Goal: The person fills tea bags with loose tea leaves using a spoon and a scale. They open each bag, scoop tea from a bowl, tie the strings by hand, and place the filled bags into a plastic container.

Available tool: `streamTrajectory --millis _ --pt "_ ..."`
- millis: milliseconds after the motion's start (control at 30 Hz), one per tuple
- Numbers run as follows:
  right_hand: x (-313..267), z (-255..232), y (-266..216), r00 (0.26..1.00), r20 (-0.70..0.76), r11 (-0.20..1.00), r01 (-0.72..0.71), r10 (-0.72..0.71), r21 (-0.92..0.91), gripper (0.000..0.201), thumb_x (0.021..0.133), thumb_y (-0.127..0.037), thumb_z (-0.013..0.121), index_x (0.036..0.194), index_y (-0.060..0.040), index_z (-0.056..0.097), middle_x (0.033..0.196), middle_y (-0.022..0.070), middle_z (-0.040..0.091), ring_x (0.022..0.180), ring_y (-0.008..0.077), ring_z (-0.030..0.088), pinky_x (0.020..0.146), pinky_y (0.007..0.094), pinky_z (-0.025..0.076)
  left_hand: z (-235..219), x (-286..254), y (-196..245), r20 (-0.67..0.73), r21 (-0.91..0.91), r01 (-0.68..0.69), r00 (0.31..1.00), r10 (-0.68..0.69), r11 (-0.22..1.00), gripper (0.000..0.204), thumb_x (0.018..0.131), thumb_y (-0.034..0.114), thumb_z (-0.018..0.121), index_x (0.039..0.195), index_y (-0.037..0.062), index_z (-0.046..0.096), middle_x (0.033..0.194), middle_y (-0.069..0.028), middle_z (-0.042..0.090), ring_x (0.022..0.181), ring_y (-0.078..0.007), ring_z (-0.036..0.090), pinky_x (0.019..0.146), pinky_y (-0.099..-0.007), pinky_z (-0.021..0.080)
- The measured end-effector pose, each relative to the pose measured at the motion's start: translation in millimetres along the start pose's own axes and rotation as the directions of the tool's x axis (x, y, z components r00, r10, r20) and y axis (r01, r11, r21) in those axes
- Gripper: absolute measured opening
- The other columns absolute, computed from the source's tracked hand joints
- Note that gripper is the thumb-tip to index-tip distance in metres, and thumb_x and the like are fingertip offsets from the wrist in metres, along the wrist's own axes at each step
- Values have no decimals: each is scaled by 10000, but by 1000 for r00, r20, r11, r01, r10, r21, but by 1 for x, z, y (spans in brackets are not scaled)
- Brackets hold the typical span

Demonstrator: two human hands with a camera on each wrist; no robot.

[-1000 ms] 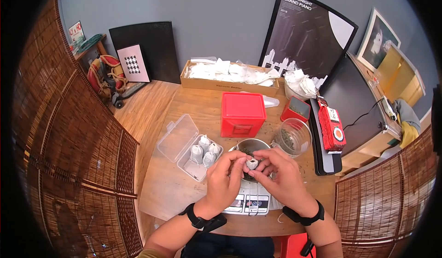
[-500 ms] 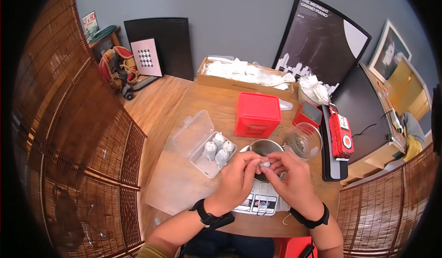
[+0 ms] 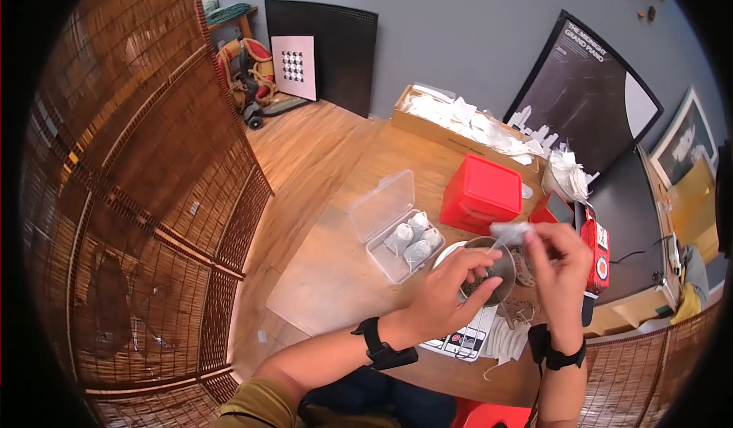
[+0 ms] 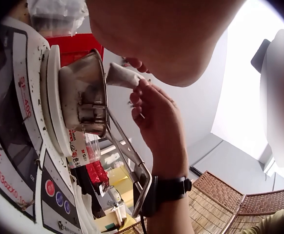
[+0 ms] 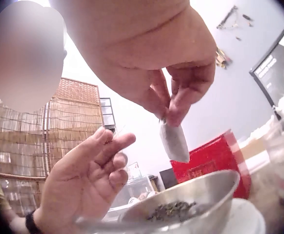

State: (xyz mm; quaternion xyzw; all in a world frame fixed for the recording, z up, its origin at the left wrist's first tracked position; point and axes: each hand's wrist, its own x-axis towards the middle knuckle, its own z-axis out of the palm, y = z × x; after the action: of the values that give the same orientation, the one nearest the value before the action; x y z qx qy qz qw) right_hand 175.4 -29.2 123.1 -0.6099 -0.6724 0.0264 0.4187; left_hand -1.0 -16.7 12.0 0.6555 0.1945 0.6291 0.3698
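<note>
Right hand (image 3: 563, 266) pinching a white pouch (image 5: 174, 141) above a metal bowl (image 4: 77, 90) of dried leaves (image 5: 173, 211), left hand (image 3: 447, 294) with fingers apart, clear box (image 3: 388, 266) holding 4 filled pouches (image 3: 398, 239)

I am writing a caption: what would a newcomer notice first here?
Probably the red box, standing on the table beyond the metal bowl. Then the white pouch pinched in the right hand near the bowl; four similar pouches sit in the open clear box, left of the red one.
</note>
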Motion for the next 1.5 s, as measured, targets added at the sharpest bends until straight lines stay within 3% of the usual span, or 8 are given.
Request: streamTrajectory --millis 133,200,333,467,700,1000,1200,1500 --pt "25 0 -14 996 -93 999 3 0 32 85 976 -19 813 1025 43 784 830 37 679 666 69 535 598 251 421 -1 5 -1 18 87 96 995 -98 992 439 985 138 834 1352 5 631 1422 -161 702 1157 -305 703 951 -391 582" --pt "32 10 -30 997 75 987 0 -12 163 102 969 -31 820 1014 52 782 890 61 743 656 70 559 589 251 437 -1 6 -4 174 334 -136 982 80 933 468 989 216 828 1355 -12 644 1407 -194 699 1339 -385 614 1101 -460 524" --pt "43 50 -58 878 462 992 96 -126 87 143 939 -135 815 983 1 816 821 183 790 749 354 792 710 418 628 3 2 -10 246 272 -179 963 112 945 522 984 253 780 1385 -51 642 1431 -269 644 1403 -513 518 1176 -589 430" --pt "44 90 -64 796 577 979 199 -183 36 153 934 -177 797 969 -30 825 807 211 773 767 435 770 720 493 633 -1 -4 -19 467 237 -15 878 -100 971 620 976 229 713 1524 -25 576 1566 -308 558 1508 -496 469 1261 -587 349" --pt "37 130 -62 721 668 891 408 -182 -197 150 918 -197 801 888 -50 805 748 222 733 724 429 750 654 521 601 3 -8 -21 377 557 -151 922 -86 817 782 1033 349 645 1716 58 402 1793 -299 276 1666 -528 205 1340 -646 124" --pt "21 147 -54 711 667 805 521 -225 -284 273 942 -304 805 854 -46 788 701 214 713 710 438 763 623 520 611 8 -13 -29 313 576 -122 946 -80 808 740 1043 291 658 1702 45 428 1790 -311 277 1652 -504 270 1329 -611 186" --pt "49 74 -65 771 626 933 302 -119 -195 288 985 -283 797 942 1 816 774 211 761 764 368 806 662 449 636 -1 1 -22 423 264 68 888 -179 962 568 1050 192 663 1557 -26 532 1646 -308 460 1532 -512 418 1247 -590 355" --pt "-22 -60 -3 869 323 903 -421 374 90 174 1073 -111 735 1062 53 789 810 18 776 650 21 584 575 234 445 4 2 -17 295 473 -50 950 -104 879 624 1046 218 718 1566 -57 508 1638 -333 451 1543 -547 378 1273 -589 345"
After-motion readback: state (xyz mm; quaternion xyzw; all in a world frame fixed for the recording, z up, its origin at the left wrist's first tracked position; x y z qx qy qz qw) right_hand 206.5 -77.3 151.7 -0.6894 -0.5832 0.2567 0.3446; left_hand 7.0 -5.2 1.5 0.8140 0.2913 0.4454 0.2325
